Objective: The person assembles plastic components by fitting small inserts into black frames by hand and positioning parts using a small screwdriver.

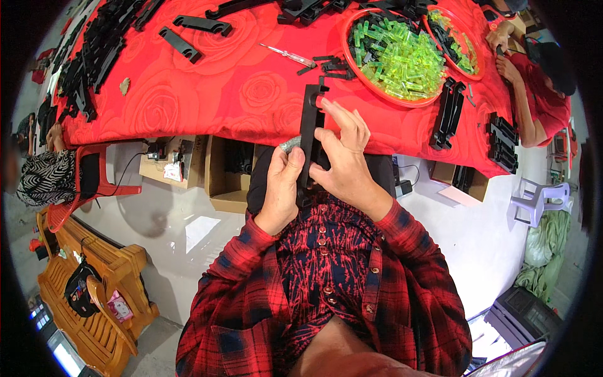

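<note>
A long black plastic bar point(308, 119) with a notched upper end stands nearly upright in front of my body, at the table's near edge. My left hand point(281, 185) grips its left side, the thumb lying along it. A grey, wrap-like patch point(290, 144) shows by the left fingers; what it is I cannot make out. On the other side my right hand point(348, 154) presses against the bar with thumb and fingertips, its outer fingers stretched upward. Beyond the bar lie several small black pieces point(336, 67) and a screwdriver with a clear handle point(289, 55).
A red basin point(422, 102) of green-yellow clear pieces stands at the far right, beside a smaller red basin point(482, 70). Black bars point(447, 113) lie stacked on the red tablecloth point(207, 94). Cardboard boxes point(229, 201) sit below. Another person point(543, 94) works at right.
</note>
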Action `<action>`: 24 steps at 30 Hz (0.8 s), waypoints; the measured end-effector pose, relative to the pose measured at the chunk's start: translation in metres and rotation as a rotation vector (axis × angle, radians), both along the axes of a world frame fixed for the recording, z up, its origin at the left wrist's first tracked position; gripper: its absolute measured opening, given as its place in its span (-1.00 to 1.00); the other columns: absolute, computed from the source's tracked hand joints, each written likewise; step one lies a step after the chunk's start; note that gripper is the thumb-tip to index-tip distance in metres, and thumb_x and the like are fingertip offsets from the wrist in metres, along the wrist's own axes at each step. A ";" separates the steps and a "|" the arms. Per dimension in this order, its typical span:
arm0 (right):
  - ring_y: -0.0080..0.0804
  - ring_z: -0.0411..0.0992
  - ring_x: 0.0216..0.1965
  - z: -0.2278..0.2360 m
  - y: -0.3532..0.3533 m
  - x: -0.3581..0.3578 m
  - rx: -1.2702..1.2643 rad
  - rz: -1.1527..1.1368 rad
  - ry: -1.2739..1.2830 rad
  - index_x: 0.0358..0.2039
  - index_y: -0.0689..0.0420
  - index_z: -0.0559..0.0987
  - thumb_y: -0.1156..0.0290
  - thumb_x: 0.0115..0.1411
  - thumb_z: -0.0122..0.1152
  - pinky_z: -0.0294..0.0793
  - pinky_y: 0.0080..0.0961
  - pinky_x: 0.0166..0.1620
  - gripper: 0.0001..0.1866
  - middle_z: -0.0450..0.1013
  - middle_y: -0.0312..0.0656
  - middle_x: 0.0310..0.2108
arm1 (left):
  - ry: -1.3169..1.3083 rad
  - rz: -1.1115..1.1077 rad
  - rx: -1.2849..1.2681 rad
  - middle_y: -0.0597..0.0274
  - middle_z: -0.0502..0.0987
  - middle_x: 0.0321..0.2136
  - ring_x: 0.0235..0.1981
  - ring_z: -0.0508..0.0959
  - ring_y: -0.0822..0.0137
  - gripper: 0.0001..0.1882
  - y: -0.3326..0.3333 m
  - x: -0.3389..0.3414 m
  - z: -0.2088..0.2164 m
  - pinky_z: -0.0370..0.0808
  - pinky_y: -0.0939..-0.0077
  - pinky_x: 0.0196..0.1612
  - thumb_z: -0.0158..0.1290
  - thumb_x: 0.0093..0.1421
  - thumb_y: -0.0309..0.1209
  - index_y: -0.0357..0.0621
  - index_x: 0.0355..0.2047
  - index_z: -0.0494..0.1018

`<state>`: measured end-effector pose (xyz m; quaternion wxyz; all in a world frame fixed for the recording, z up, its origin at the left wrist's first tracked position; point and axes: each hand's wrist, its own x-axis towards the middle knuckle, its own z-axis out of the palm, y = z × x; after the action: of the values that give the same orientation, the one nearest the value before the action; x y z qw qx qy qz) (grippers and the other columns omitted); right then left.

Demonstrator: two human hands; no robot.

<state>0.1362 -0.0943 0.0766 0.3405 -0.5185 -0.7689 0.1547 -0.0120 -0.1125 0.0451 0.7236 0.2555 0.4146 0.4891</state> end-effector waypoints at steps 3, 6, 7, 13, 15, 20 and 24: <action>-0.03 0.01 0.38 -0.003 -0.001 -0.002 0.027 -0.006 0.029 -0.20 0.19 0.50 0.45 -0.21 0.40 -0.15 0.09 0.39 -0.53 0.13 -0.08 0.33 | -0.005 0.025 0.029 0.38 0.47 -0.18 -0.19 0.45 0.56 -0.63 -0.001 -0.003 0.000 0.42 0.62 -0.06 0.03 0.41 -0.16 -0.15 0.04 0.35; -0.04 0.02 0.37 -0.004 -0.002 -0.003 0.036 -0.007 0.034 -0.22 0.17 0.51 0.45 -0.20 0.40 -0.13 0.08 0.39 -0.56 0.14 -0.10 0.32 | -0.021 0.033 0.025 0.38 0.47 -0.18 -0.18 0.45 0.56 -0.65 -0.003 -0.005 -0.004 0.42 0.62 -0.05 0.06 0.39 -0.19 -0.16 0.03 0.36; -0.05 0.03 0.37 -0.004 -0.002 -0.003 0.036 -0.009 0.028 -0.23 0.16 0.52 0.45 -0.19 0.41 -0.12 0.08 0.39 -0.57 0.15 -0.11 0.32 | -0.020 0.048 0.020 0.38 0.48 -0.18 -0.18 0.45 0.56 -0.66 -0.004 -0.005 -0.006 0.42 0.63 -0.06 0.07 0.39 -0.21 -0.16 0.02 0.36; -0.05 0.16 0.30 -0.009 0.004 0.020 0.232 -0.125 -0.007 -0.22 0.11 0.54 0.54 -0.09 0.34 0.00 -0.02 0.33 -0.65 0.28 -0.12 0.23 | 0.073 0.304 -0.094 0.29 0.46 -0.45 -0.55 0.45 0.50 -0.68 0.023 -0.049 -0.028 0.43 0.59 -0.50 -0.14 0.47 -0.08 -0.08 -0.14 0.35; -0.04 0.24 0.22 -0.007 0.002 0.015 0.161 -0.178 0.025 -0.21 0.08 0.55 0.58 -0.03 0.31 0.06 -0.06 0.27 -0.69 0.34 -0.11 0.17 | 0.134 0.279 0.001 0.28 0.47 -0.50 -0.56 0.45 0.49 -0.68 0.021 -0.052 -0.023 0.41 0.60 -0.51 -0.13 0.46 -0.08 -0.08 -0.18 0.36; -0.08 0.36 0.09 -0.006 0.007 0.010 0.114 -0.198 0.225 -0.08 0.15 0.56 0.65 0.09 0.26 0.29 -0.26 0.15 -0.65 0.41 -0.04 0.07 | -0.205 -0.049 -0.015 0.20 0.49 -0.40 -0.51 0.46 0.43 -0.59 0.032 -0.028 0.004 0.39 0.60 -0.51 -0.19 0.48 -0.07 -0.19 -0.04 0.37; -0.16 0.42 0.01 -0.002 0.015 0.014 0.019 -0.155 0.349 -0.02 0.24 0.54 0.69 0.14 0.22 0.41 -0.33 0.06 -0.65 0.45 -0.03 -0.06 | -0.309 -0.127 -0.083 0.17 0.48 -0.38 -0.52 0.45 0.43 -0.56 0.040 -0.027 0.005 0.37 0.62 -0.51 -0.23 0.49 -0.07 -0.22 0.00 0.36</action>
<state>0.1504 -0.0794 0.0744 0.4845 -0.5383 -0.6572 0.2086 -0.0388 -0.0730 0.0498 0.8181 0.1727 0.3013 0.4584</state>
